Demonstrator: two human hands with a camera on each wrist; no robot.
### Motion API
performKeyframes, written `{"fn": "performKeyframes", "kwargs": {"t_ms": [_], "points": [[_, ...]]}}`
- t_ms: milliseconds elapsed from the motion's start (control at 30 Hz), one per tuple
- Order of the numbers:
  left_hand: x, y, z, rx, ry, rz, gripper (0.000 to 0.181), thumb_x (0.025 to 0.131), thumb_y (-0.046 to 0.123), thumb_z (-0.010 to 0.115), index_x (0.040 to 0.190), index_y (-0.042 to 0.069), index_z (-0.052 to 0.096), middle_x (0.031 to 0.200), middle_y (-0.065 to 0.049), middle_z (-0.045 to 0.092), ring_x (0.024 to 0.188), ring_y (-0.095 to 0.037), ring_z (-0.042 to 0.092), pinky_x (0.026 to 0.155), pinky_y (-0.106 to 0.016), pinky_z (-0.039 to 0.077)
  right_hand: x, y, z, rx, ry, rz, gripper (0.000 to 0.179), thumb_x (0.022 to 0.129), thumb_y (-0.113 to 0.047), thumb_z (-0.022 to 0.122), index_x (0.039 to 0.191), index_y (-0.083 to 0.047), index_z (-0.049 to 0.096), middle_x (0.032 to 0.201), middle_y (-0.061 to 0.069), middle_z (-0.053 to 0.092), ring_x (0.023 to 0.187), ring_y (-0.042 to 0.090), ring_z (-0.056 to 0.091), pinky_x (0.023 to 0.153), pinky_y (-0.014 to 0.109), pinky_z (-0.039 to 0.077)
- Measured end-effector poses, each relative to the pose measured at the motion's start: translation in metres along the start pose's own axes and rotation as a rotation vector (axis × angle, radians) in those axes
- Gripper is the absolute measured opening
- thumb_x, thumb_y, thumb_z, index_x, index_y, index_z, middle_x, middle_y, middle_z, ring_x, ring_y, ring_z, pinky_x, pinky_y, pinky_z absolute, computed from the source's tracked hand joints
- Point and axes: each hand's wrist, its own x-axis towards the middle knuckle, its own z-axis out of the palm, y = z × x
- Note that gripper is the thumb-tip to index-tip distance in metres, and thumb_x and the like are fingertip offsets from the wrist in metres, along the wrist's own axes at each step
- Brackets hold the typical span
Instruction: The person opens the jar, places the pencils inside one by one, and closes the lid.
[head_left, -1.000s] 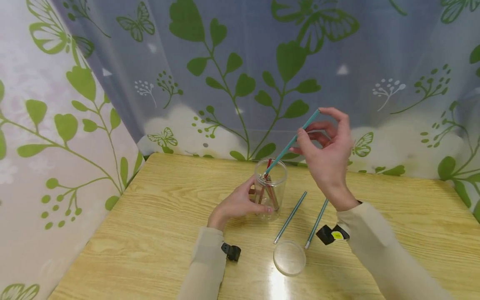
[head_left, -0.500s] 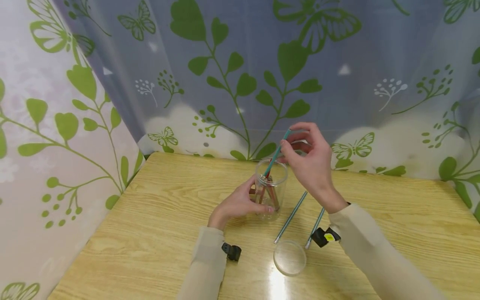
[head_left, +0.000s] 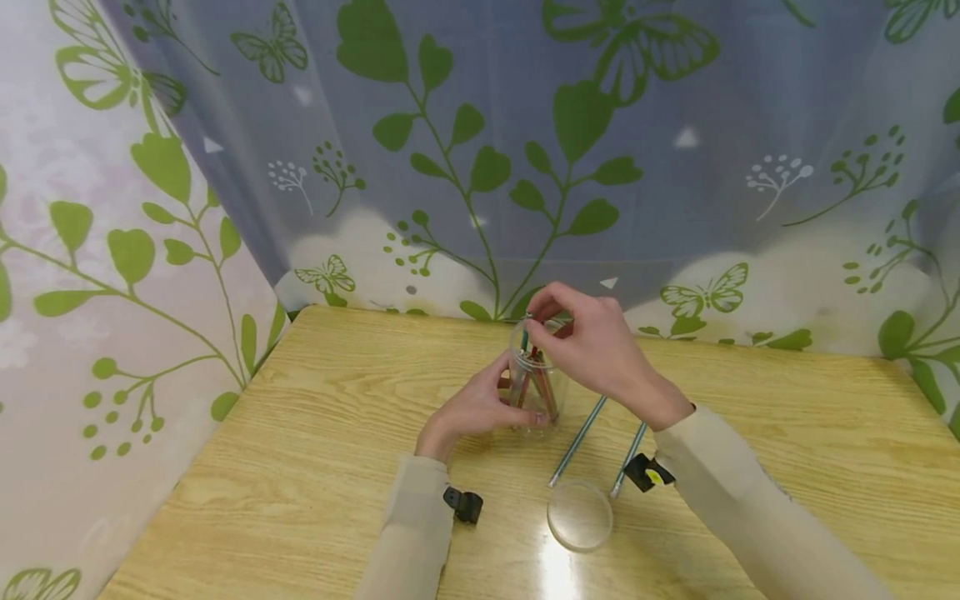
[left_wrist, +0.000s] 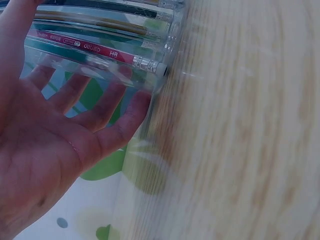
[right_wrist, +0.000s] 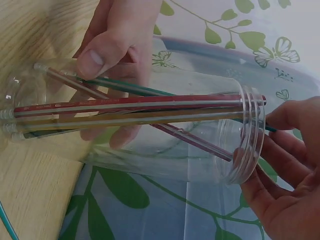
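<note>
A clear plastic jar (head_left: pixel 557 387) stands on the table with several red, yellow and green pencils (right_wrist: pixel 130 105) leaning inside it. My left hand (head_left: pixel 476 408) grips the jar from the left, thumb across its near side, fingers behind. In the left wrist view, the eraser ends of the pencils (left_wrist: pixel 145 63) lie at the jar's bottom. At the jar's mouth, my right hand (head_left: pixel 592 337) pinches the upper end of a green pencil (head_left: pixel 524 340), most of which is down in the jar. Right fingers touch or nearly touch the rim (right_wrist: pixel 252 135); exact contact is unclear.
Two blue-green pencils (head_left: pixel 577 442) lie right of the jar, one partly under my right forearm. A round clear lid (head_left: pixel 580 517) lies nearer to me on the wooden table (head_left: pixel 300 467). A patterned curtain (head_left: pixel 465 167) hangs behind the table's far edge.
My right hand has come down and left to the jar's mouth, lowering the green pencil from a slant into the jar. The left hand and jar have stayed in place.
</note>
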Motion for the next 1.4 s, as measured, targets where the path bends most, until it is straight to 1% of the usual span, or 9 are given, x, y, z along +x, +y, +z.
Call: {"fn": "performKeyframes", "kwargs": {"t_ms": [167,300,433,633,767,867,933,1167,1400], "points": [[0.0,0.0,0.0,0.002,-0.005,0.005,0.094,0.082,0.034,0.086,0.153,0.052,0.028,0.142,0.004,0.053,0.134,-0.034,0.055,0.09,-0.04,0.057,0.001,-0.001,0.001,-0.053,-0.054,-0.006,0.009,0.097,-0.014,0.066,0.102,-0.01,0.072,0.094,0.006,0.077,0.08,0.018,0.074,0.071,0.034,0.061],[0.0,0.0,0.0,-0.018,-0.01,0.003,0.093,0.083,0.032,0.087,0.152,0.055,0.029,0.142,0.002,0.054,0.13,-0.035,0.058,0.089,-0.04,0.057,0.0,0.0,0.001,-0.073,-0.09,-0.012,0.011,0.098,-0.014,0.064,0.103,-0.01,0.072,0.093,0.006,0.077,0.075,0.016,0.073,0.068,0.033,0.06],[-0.001,0.001,0.0,-0.016,-0.008,0.003,0.093,0.083,0.032,0.087,0.151,0.056,0.029,0.143,0.003,0.053,0.13,-0.034,0.058,0.09,-0.041,0.057,0.001,0.001,0.001,-0.087,-0.101,-0.034,0.011,0.097,-0.013,0.064,0.102,-0.009,0.073,0.092,0.005,0.077,0.077,0.015,0.073,0.069,0.032,0.06],[0.0,0.001,0.0,-0.006,-0.003,0.016,0.098,0.082,0.032,0.087,0.155,0.054,0.025,0.144,0.003,0.053,0.131,-0.033,0.057,0.091,-0.04,0.057,0.002,0.002,0.0,-0.084,-0.093,-0.05,0.011,0.098,-0.011,0.063,0.103,-0.006,0.073,0.093,0.006,0.076,0.084,0.018,0.073,0.072,0.033,0.062],[0.0,0.001,0.0,-0.033,-0.016,0.016,0.097,0.082,0.028,0.087,0.155,0.05,0.028,0.136,-0.001,0.056,0.125,-0.034,0.061,0.085,-0.04,0.059,0.003,0.004,-0.005,-0.066,-0.042,-0.049,0.01,0.097,-0.009,0.065,0.102,-0.005,0.073,0.095,0.008,0.076,0.087,0.021,0.073,0.073,0.034,0.063],[0.0,0.0,0.0,-0.034,-0.017,0.012,0.096,0.082,0.028,0.087,0.157,0.045,0.029,0.133,-0.002,0.057,0.123,-0.033,0.061,0.084,-0.04,0.059,0.002,0.007,-0.011,-0.054,0.002,-0.054,0.01,0.097,-0.009,0.066,0.103,-0.004,0.073,0.097,0.009,0.076,0.09,0.023,0.074,0.074,0.037,0.063],[0.0,0.001,0.0,-0.032,-0.013,0.005,0.095,0.082,0.028,0.087,0.157,0.045,0.03,0.133,-0.002,0.058,0.122,-0.031,0.062,0.085,-0.04,0.059,0.001,0.01,-0.014,-0.045,0.019,-0.048,0.011,0.097,-0.008,0.065,0.104,-0.005,0.073,0.1,0.009,0.076,0.091,0.024,0.073,0.076,0.04,0.063],[-0.002,0.002,0.0,-0.021,-0.003,-0.003,0.095,0.081,0.029,0.088,0.152,0.055,0.03,0.13,-0.003,0.059,0.121,-0.027,0.062,0.086,-0.04,0.059,-0.008,0.026,-0.027,-0.043,0.037,-0.002,0.014,0.098,-0.007,0.063,0.109,-0.006,0.072,0.105,0.011,0.074,0.097,0.024,0.071,0.077,0.039,0.062],[-0.002,0.001,0.001,-0.035,-0.007,-0.002,0.089,0.081,0.028,0.088,0.15,0.048,0.037,0.13,-0.006,0.059,0.114,-0.028,0.066,0.084,-0.041,0.06,-0.025,0.047,-0.038,-0.068,-0.022,0.097,0.017,0.099,-0.011,0.062,0.113,-0.007,0.07,0.112,0.01,0.072,0.103,0.025,0.068,0.078,0.031,0.061]]}}
